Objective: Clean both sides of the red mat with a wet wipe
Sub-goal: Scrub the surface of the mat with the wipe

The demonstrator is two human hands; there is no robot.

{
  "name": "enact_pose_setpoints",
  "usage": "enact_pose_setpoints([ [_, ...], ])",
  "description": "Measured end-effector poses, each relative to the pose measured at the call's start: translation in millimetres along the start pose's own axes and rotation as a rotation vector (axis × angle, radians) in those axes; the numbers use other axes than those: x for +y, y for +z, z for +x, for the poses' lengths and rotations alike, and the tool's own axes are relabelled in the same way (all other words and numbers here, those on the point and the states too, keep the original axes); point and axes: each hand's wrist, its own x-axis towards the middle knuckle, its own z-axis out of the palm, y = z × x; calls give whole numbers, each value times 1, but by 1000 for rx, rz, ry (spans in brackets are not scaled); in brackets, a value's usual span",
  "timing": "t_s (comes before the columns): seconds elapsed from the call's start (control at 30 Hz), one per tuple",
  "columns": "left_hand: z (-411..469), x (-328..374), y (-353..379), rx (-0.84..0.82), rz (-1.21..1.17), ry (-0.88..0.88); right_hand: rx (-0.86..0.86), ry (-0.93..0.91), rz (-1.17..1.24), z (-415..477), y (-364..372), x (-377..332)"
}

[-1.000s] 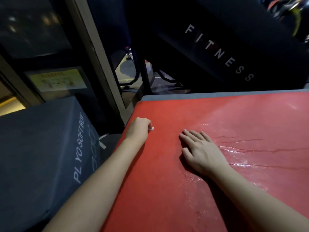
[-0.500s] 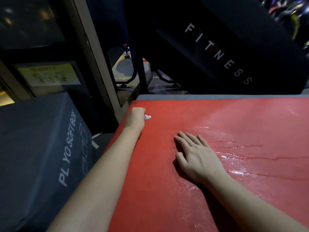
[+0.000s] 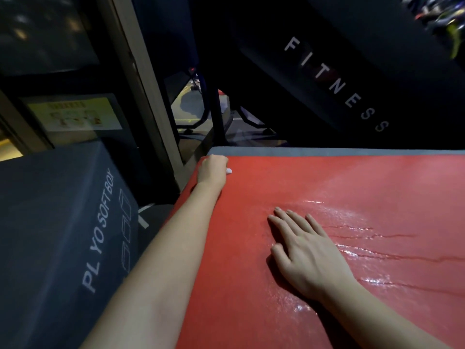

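Note:
The red mat lies flat in front of me, filling the right half of the view. Its surface glistens wet around the middle and right, with thin creases running across. My left hand is at the mat's far left corner, fingers curled round a bunched white wet wipe; only a small tip of the wipe shows. My right hand rests flat on the mat with fingers straight, palm down, nearer to me than the left.
A dark "PLYO SOFT BOX" stands just left of the mat. A grey edge runs along the mat's far side. Behind it leans a black pad marked "FITNESS". A wooden post and machine frames stand beyond the gap.
My left hand has slid the wipe along the mat's left edge away from me to the far corner. The right hand has stayed flat in place.

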Motion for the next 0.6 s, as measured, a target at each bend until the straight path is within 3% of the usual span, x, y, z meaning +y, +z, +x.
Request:
enact_pose_setpoints([
  [0.33, 11, -20, 5, -36, 20, 29, -6, 5, 19, -1, -1, -1],
  [0.6, 54, -4, 25, 105, -36, -47, -8, 9, 38, 1, 0, 0],
])
